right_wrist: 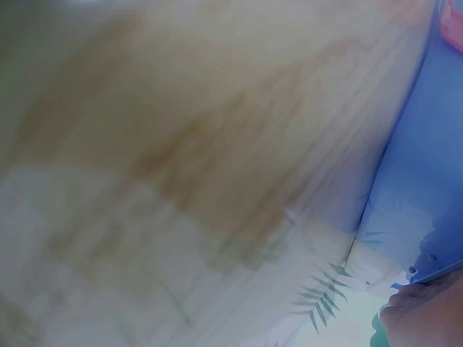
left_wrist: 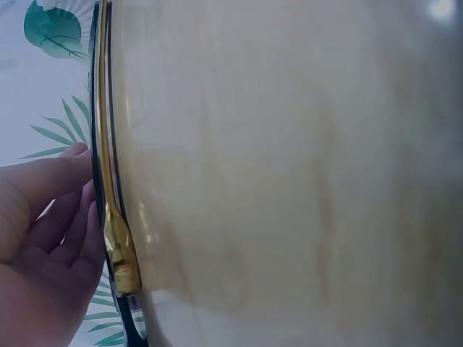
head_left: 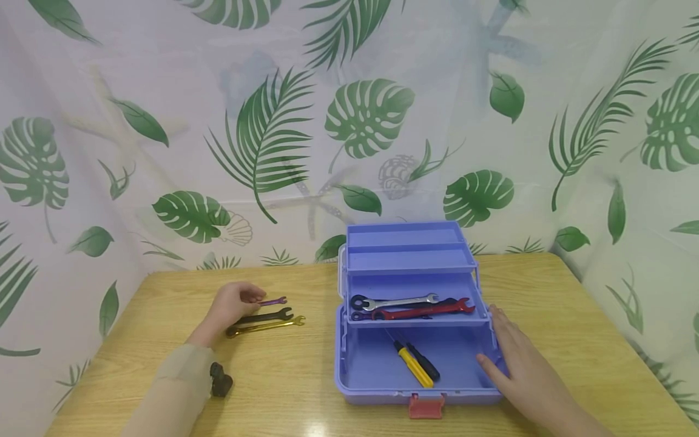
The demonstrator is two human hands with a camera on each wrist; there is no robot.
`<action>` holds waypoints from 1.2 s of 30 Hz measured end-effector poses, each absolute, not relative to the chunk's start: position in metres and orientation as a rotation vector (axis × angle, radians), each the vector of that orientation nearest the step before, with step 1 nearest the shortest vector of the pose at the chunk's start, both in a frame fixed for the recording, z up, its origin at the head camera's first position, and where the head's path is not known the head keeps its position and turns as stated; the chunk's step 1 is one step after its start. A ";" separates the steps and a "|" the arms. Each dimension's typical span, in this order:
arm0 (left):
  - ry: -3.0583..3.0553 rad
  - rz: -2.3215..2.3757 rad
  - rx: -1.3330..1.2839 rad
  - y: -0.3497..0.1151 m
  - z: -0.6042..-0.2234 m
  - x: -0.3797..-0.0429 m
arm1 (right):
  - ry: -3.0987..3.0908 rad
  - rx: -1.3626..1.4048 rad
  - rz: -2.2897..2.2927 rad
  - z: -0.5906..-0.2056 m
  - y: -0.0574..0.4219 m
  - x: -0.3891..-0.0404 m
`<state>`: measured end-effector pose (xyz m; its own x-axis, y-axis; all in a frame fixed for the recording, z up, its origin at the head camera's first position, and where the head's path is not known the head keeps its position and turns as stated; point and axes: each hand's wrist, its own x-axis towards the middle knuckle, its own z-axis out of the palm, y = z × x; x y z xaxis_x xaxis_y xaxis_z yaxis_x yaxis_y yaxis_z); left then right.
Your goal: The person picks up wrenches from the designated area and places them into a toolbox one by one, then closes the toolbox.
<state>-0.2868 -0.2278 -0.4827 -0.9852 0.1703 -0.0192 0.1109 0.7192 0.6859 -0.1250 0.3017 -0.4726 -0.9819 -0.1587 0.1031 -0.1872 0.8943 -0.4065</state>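
On the left of the table, my left hand [head_left: 232, 306] pinches a small purple wrench [head_left: 273, 301] by its near end; its open jaw end sticks out to the right. Just in front lie a black wrench [head_left: 273, 316] and a gold wrench [head_left: 267, 328], side by side. The left wrist view shows the gold wrench [left_wrist: 108, 188] close up beside the left hand [left_wrist: 54, 238]; the purple one cannot be made out there. My right hand [head_left: 526, 370] rests with straight fingers against the right side of an open blue toolbox [head_left: 349, 396], thumb at its rim.
The toolbox's middle tray [head_left: 377, 286] carries several wrenches, among them a silver wrench [head_left: 401, 301] and a red wrench [head_left: 431, 311]. A yellow screwdriver [head_left: 415, 367] and a black screwdriver [head_left: 425, 363] lie in the bottom. A red latch [head_left: 426, 408] hangs at the front. Leaf-patterned cloth stands behind the table.
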 end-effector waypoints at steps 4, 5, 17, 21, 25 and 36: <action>2.841 1.098 0.214 -0.227 -0.482 -0.284 | -2.999 0.272 0.651 -0.473 0.302 -0.125; 2.844 1.092 0.215 -0.227 -0.482 -0.284 | -3.003 0.270 0.649 -0.473 0.302 -0.125; 2.885 0.996 0.331 -0.227 -0.483 -0.286 | -3.000 0.282 0.645 -0.474 0.304 -0.124; 2.857 1.014 0.338 -0.226 -0.485 -0.285 | -3.024 0.270 0.619 -0.474 0.305 -0.124; 2.840 1.037 0.341 -0.226 -0.487 -0.285 | -3.032 0.267 0.609 -0.474 0.305 -0.124; 2.835 1.023 0.301 -0.223 -0.484 -0.282 | -3.034 0.276 0.601 -0.474 0.306 -0.124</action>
